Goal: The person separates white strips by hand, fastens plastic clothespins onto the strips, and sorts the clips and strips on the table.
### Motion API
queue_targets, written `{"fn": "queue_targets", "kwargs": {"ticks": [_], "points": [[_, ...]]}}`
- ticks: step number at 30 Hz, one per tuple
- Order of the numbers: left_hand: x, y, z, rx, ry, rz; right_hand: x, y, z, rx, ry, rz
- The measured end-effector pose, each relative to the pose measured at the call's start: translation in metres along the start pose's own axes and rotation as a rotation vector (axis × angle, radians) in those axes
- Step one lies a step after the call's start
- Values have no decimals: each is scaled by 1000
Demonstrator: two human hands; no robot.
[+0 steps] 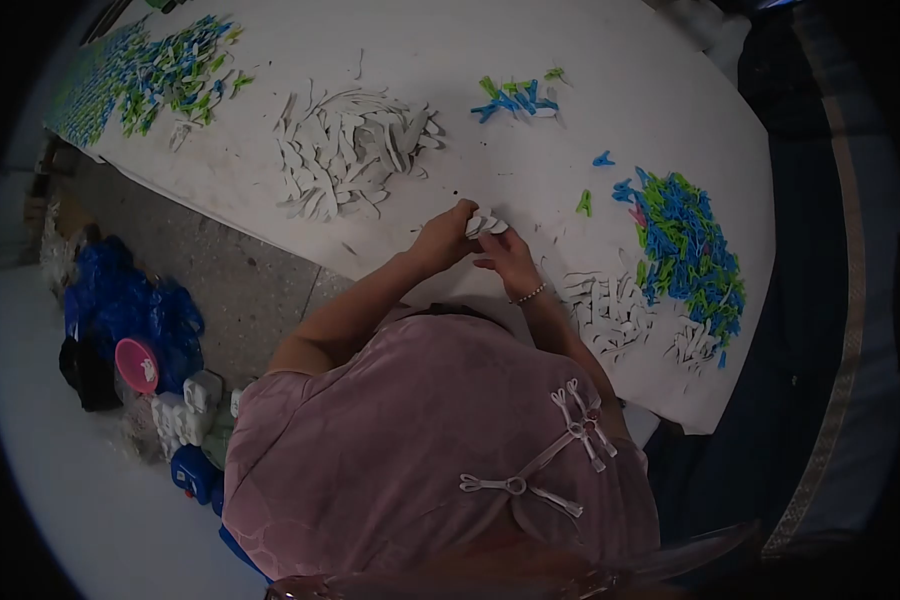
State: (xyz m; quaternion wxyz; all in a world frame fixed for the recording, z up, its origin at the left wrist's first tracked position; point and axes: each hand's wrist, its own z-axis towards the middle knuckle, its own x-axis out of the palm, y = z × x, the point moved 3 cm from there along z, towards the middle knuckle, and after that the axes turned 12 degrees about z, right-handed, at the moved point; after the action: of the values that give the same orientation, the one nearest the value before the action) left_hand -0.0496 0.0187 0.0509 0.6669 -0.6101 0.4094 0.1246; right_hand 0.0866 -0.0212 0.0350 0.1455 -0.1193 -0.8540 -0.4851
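Note:
My left hand (443, 240) and my right hand (511, 262) meet over the near edge of the white table. Between them is a small stack of white strips (485, 225), gripped by the fingers of both. A beaded bracelet circles my right wrist. Just beyond my left hand lies a loose pile of white curved strips (345, 150). To the right of my right hand, more white strips (605, 310) are spread in a patch. Beside them is a heap of blue and green clips (685, 240), with a few pink bits among them.
A small group of blue and green clips (515, 98) lies farther back on the table (420, 60). Another large clip pile (175, 75) covers the far left end. On the floor at left are blue plastic bags (120, 290), a pink basin (137, 365) and white containers (190, 405).

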Motion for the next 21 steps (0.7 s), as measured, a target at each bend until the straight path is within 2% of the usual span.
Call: {"fn": "queue_targets", "kwargs": {"ticks": [2, 4, 7, 9, 10, 12, 13, 15, 16, 18, 21], "points": [[6, -3, -6, 68, -40, 72, 2, -4, 2, -22, -20, -74], [7, -8, -12, 130, -80, 144, 1, -13, 6, -145, 35, -130], [3, -13, -18, 87, 15, 60, -4, -10, -3, -34, 16, 2], [-2, -9, -23, -70, 355, -182, -8, -8, -10, -5, 39, -2], [-10, -9, -26, -67, 361, -181, -7, -7, -15, 25, 64, -8], [-19, -2, -35, -217, 510, -403, -4, -1, -25, 47, 92, 72], [-14, 5, -39, -214, 514, -404, -2, 1, -29, 70, 127, 150], [0, 10, -46, -175, 615, -905, 0, 3, -33, 76, 149, 153], [2, 11, -48, -171, 616, -902, 2, 4, -33, 82, 176, 158], [7, 5, -60, -290, 910, -1294, 3, 9, -33, 60, 187, 71], [5, 5, -68, -167, 984, -1402, 3, 12, -34, 29, 260, -28]]}}
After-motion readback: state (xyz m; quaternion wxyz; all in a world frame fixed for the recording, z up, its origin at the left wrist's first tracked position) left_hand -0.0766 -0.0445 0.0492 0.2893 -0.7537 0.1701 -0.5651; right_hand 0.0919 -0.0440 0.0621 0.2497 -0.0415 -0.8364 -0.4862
